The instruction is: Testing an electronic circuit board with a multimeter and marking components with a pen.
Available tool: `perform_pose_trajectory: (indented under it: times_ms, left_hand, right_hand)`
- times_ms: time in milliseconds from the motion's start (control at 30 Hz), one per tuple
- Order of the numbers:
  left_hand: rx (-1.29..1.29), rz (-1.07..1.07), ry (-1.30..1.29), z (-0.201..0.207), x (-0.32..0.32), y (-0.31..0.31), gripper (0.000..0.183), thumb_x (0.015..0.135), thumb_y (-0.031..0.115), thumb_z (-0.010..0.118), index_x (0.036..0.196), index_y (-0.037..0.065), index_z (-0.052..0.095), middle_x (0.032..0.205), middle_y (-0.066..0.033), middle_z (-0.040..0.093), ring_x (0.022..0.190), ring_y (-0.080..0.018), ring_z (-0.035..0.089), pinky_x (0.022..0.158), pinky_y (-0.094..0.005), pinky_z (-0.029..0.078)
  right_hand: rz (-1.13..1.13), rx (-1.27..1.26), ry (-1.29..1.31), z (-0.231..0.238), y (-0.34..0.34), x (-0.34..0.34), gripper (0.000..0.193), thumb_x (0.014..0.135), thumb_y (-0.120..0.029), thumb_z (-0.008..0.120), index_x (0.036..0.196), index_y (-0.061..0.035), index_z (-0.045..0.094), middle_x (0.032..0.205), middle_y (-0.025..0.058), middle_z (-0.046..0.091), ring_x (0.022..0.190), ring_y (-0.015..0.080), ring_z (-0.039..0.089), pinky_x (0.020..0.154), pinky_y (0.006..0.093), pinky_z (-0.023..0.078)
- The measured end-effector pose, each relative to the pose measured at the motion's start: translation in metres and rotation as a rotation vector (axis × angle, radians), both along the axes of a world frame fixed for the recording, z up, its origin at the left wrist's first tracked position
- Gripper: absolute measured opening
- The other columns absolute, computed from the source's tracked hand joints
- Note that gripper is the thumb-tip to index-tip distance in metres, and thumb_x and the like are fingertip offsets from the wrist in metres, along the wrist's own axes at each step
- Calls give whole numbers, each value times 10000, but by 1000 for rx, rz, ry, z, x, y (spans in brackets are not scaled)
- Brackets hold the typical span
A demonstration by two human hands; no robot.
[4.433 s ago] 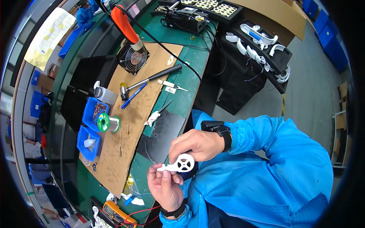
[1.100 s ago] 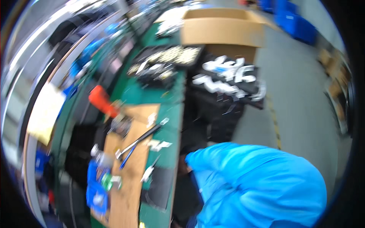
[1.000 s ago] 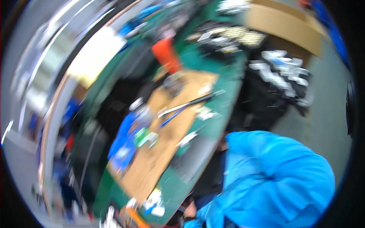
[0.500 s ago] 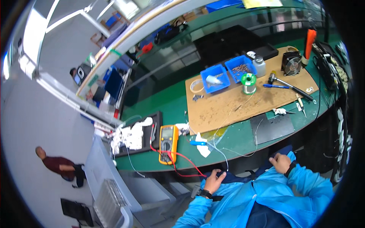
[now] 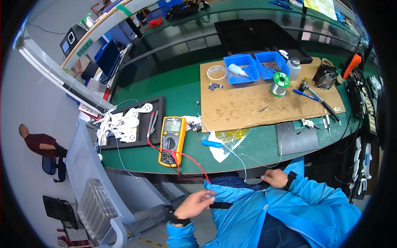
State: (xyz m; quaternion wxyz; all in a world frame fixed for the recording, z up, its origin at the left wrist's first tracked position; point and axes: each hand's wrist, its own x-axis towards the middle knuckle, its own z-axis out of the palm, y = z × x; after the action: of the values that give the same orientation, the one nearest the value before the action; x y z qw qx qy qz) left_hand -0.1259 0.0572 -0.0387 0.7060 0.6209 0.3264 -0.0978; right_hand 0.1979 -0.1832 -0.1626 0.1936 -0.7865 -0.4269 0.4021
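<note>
Down in front of the surface (image 5: 142,159), I had the left hand (image 5: 195,204) angled inward, thumb and fingers slightly parted, close to a black strap (image 5: 221,205) lying against the blue jacket (image 5: 242,217). My right hand (image 5: 275,178) curled inward; whether it gripped anything, I couldn't tell. A red lead (image 5: 199,164) hung nearby.

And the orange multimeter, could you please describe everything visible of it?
The digital multimeter has an orange casing, plastic or rubber by its look, around a dark face with a pale display and a round black dial below. It lies face up on the green benchtop, near its front edge, right of the black tray. Red and black test leads cross its lower part. Any reading is too small to tell.
</note>
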Motion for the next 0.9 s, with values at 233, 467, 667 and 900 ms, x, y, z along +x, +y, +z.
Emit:
perform_pose_trajectory:
  times_ms: [233,467,667,900]
  left_hand:
    - [772,724,-29,75,2,136,291,1000,196,646,1130,-63,633,857,-63,672,637,-115,613,567,-255,490]
    - [1319,577,226,38,36,247,290,933,217,711,1019,-60,700,804,-151,738,713,-198,704,656,-344,544]
    - [1279,283,512,27,52,278,353,815,191,756,1072,-43,701,1009,-275,730,981,-456,698,870,-487,556]
    - [1457,344,486,67,25,287,295,853,129,750,1119,12,698,1007,-254,733,978,-438,703,849,-505,550]
  right_hand:
    - [77,0,45,-30,3,-12,434,969,-479,612,939,-65,735,828,189,732,814,384,720,749,482,559]
    - [-29,38,56,-5,4,8,377,977,-402,611,973,-47,735,827,193,723,787,399,702,730,470,553]
    - [-66,-40,44,-30,-24,13,390,976,-427,626,989,-55,740,872,183,743,829,385,721,752,478,571]
    - [-81,-17,35,-37,-29,13,395,971,-442,639,961,-57,728,842,175,743,804,371,728,724,468,576]
